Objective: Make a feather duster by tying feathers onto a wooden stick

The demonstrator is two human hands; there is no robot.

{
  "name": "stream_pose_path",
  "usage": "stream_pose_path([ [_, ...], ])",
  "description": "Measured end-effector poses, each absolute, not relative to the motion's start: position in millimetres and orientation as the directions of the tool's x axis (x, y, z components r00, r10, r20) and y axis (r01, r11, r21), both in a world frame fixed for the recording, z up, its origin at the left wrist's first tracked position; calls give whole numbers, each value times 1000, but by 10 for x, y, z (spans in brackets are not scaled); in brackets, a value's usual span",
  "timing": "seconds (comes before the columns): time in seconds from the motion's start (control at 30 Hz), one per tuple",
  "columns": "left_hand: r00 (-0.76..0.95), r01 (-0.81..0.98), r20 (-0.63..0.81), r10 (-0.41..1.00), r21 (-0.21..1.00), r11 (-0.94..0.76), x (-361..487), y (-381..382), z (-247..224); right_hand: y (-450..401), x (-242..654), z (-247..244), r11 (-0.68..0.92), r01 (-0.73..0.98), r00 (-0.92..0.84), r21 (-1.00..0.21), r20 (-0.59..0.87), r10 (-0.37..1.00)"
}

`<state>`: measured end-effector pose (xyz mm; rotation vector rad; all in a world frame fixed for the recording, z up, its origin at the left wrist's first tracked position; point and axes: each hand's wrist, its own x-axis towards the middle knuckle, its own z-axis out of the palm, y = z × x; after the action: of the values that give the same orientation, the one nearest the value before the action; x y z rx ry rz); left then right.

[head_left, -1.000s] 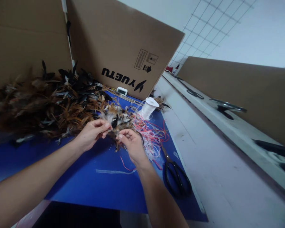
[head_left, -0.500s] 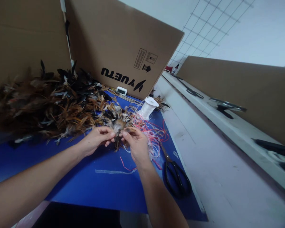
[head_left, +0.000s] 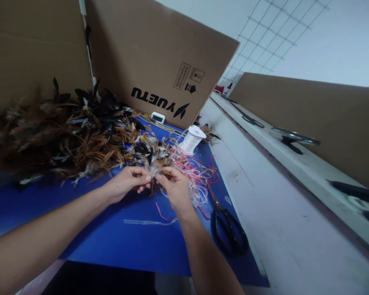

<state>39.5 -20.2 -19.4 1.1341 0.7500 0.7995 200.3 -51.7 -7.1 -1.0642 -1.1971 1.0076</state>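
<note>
Over the blue table surface (head_left: 104, 241), my left hand (head_left: 130, 182) and my right hand (head_left: 174, 184) meet, fingertips almost together. Both are closed in a pinch on a small, fluffy, pale grey-brown feather tuft (head_left: 154, 167). The pinched feather ends are mostly hidden by my thumbs. Just beyond my hands lies a cluster of small brown and black feathers (head_left: 144, 149). Beside my right hand spreads a tangle of white and red ribbon strands (head_left: 199, 180). A white spool (head_left: 192, 140) stands behind that tangle.
A big heap of brown and black feathers (head_left: 58, 139) covers the left. Black-handled scissors (head_left: 229, 229) lie at the right edge. A cardboard box (head_left: 153, 53) rises behind, with a small white digital display (head_left: 158, 118) at its foot. A loose clear ribbon (head_left: 147, 222) lies in front.
My right hand has shifted slightly left, bringing its fingertips closer to my left hand's. The feather tuft between them has moved a little. The surrounding things lie as before.
</note>
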Motion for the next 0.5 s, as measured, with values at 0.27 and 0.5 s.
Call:
stream_pose_path([
  [0.27,534,-136,-100,840,970,203,384,-187,-215,-512,2018,-73,247,17,70,-969,248,966],
  [0.5,516,-157,-84,852,969,190,384,-185,-197,-487,2041,-98,241,1,39,-971,240,970],
])
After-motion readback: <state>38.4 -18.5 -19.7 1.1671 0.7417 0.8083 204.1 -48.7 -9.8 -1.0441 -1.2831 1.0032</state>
